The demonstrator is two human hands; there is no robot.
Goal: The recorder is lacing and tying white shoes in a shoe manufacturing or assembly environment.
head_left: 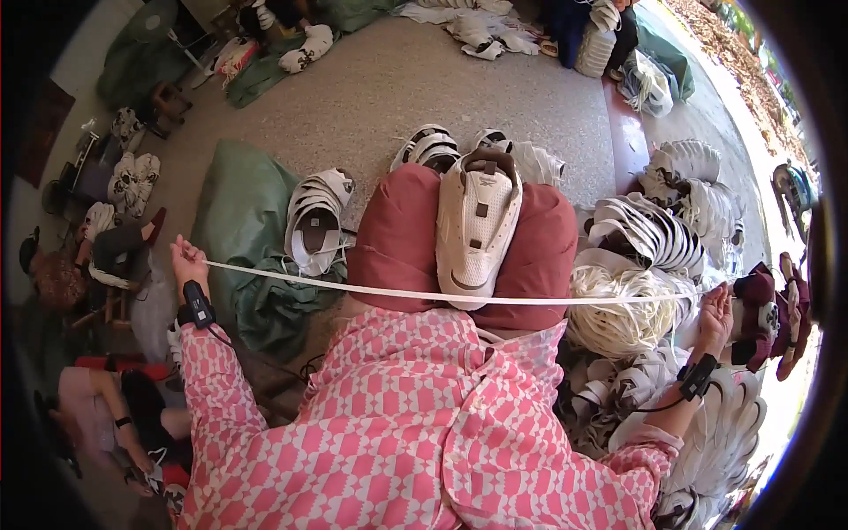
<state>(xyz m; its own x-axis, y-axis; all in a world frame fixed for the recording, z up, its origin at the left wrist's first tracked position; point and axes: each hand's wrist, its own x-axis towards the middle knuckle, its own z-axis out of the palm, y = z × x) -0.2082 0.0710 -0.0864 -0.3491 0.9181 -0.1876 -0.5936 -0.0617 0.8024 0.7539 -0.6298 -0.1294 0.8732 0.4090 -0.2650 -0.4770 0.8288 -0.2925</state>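
A white shoelace (371, 290) is stretched taut across my lap from one hand to the other. My left hand (188, 262), far out to the left, pinches one end of it. On the far right my right hand (715, 314) is closed on the other end. Between my knees a white-and-beige shoe (477, 230) with dark patches stands gripped, its toe toward me. The lace passes over its toe end. No lace shows in the shoe's eyelets.
A bundle of loose cream laces (623, 305) lies by my right knee, with stacked white shoes (649, 231) beyond. More nested shoes (316, 219) rest by a green sheet (238, 194) at left. Other people (106, 406) sit along the left and at the back.
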